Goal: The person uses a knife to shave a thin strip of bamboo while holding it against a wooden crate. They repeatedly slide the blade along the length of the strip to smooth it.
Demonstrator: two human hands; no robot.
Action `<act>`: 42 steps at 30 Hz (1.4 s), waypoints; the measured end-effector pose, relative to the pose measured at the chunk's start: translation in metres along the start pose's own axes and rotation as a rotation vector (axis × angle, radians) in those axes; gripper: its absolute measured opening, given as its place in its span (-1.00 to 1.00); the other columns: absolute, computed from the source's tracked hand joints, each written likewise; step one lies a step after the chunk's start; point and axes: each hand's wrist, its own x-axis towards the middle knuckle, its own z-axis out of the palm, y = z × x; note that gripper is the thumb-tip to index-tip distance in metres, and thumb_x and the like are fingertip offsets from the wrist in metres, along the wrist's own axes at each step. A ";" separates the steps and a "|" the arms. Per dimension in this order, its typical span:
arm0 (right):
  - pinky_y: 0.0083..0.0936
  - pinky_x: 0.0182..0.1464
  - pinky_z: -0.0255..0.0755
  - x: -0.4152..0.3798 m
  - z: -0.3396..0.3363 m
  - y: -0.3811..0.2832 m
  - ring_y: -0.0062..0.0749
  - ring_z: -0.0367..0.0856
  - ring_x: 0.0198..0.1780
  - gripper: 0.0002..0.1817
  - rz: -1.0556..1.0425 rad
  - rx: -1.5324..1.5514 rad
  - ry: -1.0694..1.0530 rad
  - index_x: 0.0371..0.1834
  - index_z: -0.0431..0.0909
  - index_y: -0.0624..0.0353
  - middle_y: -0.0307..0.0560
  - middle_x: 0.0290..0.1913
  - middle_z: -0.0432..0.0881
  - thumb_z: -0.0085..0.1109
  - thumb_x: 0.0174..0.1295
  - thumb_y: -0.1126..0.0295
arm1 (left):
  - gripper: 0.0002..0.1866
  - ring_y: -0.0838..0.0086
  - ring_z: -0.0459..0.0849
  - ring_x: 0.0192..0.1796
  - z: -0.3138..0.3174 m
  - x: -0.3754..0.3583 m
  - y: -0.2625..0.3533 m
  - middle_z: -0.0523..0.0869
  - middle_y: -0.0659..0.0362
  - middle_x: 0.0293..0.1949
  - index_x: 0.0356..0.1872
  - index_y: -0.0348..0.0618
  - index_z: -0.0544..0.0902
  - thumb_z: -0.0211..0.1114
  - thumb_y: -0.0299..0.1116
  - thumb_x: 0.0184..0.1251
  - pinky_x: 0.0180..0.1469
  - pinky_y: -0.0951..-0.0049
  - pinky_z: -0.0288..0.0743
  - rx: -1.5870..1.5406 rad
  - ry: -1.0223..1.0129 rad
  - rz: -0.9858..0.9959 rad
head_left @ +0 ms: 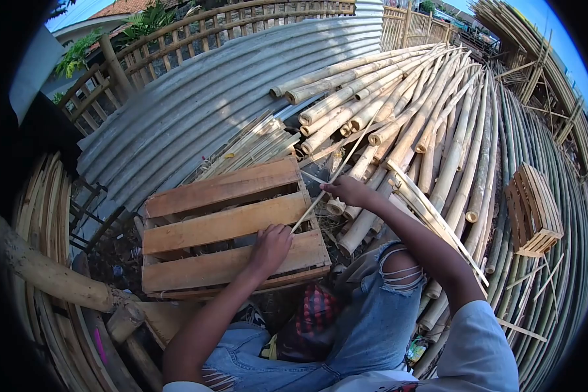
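Bamboo strip (309,210) slants across the right side of the wooden crate (202,234). The right hand (348,192) pinches it; the left hand (272,248) is by its low end, but its grip is hard to tell. If that end slips, the strip might jump and scratch a finger.

Shirt (375,379) was pale and short-sleeved; right sleeve (477,343) hung loose, dark-and-red print (406,388) showed low on the front. Jeans (372,326) were faded blue denim, ripped at the right knee, white threads (404,282) strung across; left leg also frayed. Left hand (272,249) and right hand (349,191) were bare.
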 end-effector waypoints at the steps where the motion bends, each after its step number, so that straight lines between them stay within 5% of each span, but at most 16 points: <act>1: -0.20 -0.23 0.40 -0.007 0.011 0.000 0.04 0.57 -0.41 -0.23 -0.122 -0.037 0.092 -0.40 0.54 0.47 0.24 -0.55 0.54 -0.19 0.34 -0.21 | -0.85 0.26 0.56 -0.13 0.000 0.000 0.000 0.60 0.12 -0.30 -0.29 -0.16 0.55 0.10 -0.31 0.34 -0.08 0.18 0.35 0.001 0.003 0.000; 4: -0.05 -0.10 0.38 -0.034 0.013 -0.012 0.29 0.56 -0.24 -0.25 -0.123 -0.080 -0.018 -0.37 0.53 0.46 0.41 -0.42 0.57 -0.28 0.39 -0.17 | -0.86 0.26 0.56 -0.13 0.000 0.000 0.000 0.60 0.12 -0.30 -0.30 -0.15 0.55 0.10 -0.32 0.33 -0.08 0.18 0.35 -0.011 0.003 -0.007; 9: -0.06 -0.04 0.37 -0.037 0.021 -0.001 0.28 0.55 -0.17 -0.26 -0.077 -0.049 -0.073 -0.30 0.54 0.42 0.41 -0.36 0.57 -0.31 0.39 -0.18 | -0.86 0.26 0.56 -0.13 0.001 -0.001 0.002 0.59 0.11 -0.31 -0.31 -0.15 0.54 0.10 -0.32 0.33 -0.10 0.17 0.34 0.012 0.015 0.004; 18: 0.00 -0.24 0.42 -0.012 0.001 0.048 0.22 0.57 -0.31 -0.36 -0.162 -0.322 0.289 -0.28 0.57 0.32 0.31 -0.42 0.57 -0.34 0.44 -0.06 | -0.85 0.19 0.53 -0.12 -0.005 0.000 0.004 0.55 0.07 -0.28 -0.32 -0.23 0.55 0.14 -0.36 0.31 -0.06 0.19 0.34 -0.011 0.013 0.027; 23: -0.12 0.02 0.36 -0.035 0.006 0.008 0.18 0.57 -0.12 -0.24 0.066 0.013 -0.105 -0.24 0.55 0.43 0.34 -0.31 0.61 -0.25 0.35 -0.22 | -0.85 0.20 0.52 -0.12 -0.009 0.000 0.013 0.53 0.07 -0.27 -0.33 -0.24 0.54 0.16 -0.36 0.30 -0.06 0.22 0.35 0.035 0.112 0.023; 31: -0.24 -0.08 0.42 -0.026 0.010 0.020 0.01 0.59 -0.25 -0.23 -0.047 0.047 -0.139 -0.31 0.53 0.45 0.19 -0.41 0.60 -0.21 0.33 -0.25 | -0.81 0.12 0.62 -0.20 0.001 -0.001 -0.004 0.61 0.03 -0.31 -0.29 -0.20 0.52 0.11 -0.28 0.35 -0.15 0.16 0.48 -0.011 -0.040 -0.037; 33: -0.26 -0.14 0.41 -0.021 0.012 0.025 -0.08 0.59 -0.30 -0.24 0.069 0.129 -0.103 -0.32 0.52 0.43 0.14 -0.47 0.57 -0.21 0.34 -0.24 | -0.77 0.08 0.67 -0.23 0.002 -0.002 -0.002 0.66 -0.03 -0.36 -0.30 -0.22 0.51 0.08 -0.25 0.38 -0.20 0.10 0.54 -0.020 -0.010 -0.078; 42: -0.18 -0.19 0.41 -0.027 0.012 0.017 0.02 0.61 -0.32 -0.32 0.028 0.035 -0.119 -0.20 0.54 0.36 0.25 -0.45 0.57 -0.23 0.38 -0.17 | -0.70 -0.07 0.65 -0.28 -0.003 0.002 0.002 0.66 -0.11 -0.35 -0.28 -0.27 0.47 0.02 -0.19 0.44 -0.26 0.00 0.55 -0.017 -0.202 -0.206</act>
